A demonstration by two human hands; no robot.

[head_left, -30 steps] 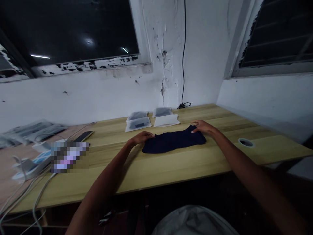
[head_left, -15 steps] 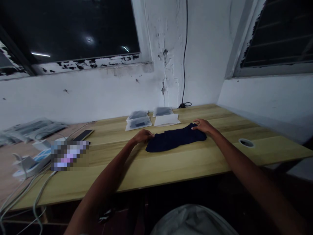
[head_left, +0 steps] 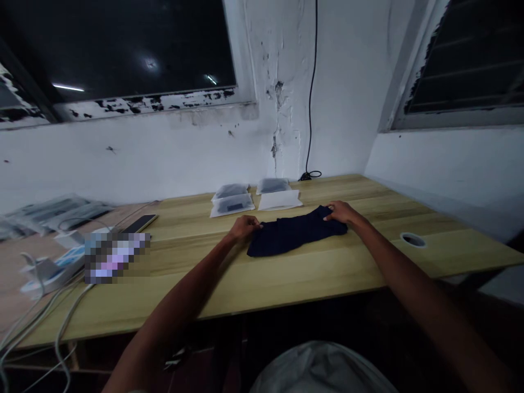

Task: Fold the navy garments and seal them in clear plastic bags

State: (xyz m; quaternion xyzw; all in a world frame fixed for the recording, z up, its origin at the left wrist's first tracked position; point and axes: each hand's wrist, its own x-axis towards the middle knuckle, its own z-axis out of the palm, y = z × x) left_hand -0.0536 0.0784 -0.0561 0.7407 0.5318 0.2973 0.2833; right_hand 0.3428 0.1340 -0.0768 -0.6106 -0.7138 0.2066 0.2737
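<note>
A dark navy cloth (head_left: pixel 292 234) lies stretched sideways on the wooden table. My left hand (head_left: pixel 244 226) pinches its upper left corner between thumb and fingers. At the cloth's right end, my right hand (head_left: pixel 339 212) grips the upper edge, thumb on top of the fabric. Behind the cloth lie frosted bags with dark contents, one at the front left (head_left: pixel 232 206) and one at the back right (head_left: pixel 272 186). A flat white packet (head_left: pixel 280 201) rests in front of the right one.
At the left are a power strip (head_left: pixel 49 281) with plugs and cables, a dark phone (head_left: pixel 140 224), a pixelated item (head_left: pixel 117 259) and several bagged items (head_left: pixel 53 214). A round hole (head_left: pixel 413 240) is in the table at the right. A black cable (head_left: pixel 310 109) hangs down the wall.
My left hand has shifted slightly right with the cloth's left corner, and the cloth's left end has moved slightly right too. My right hand has barely moved.
</note>
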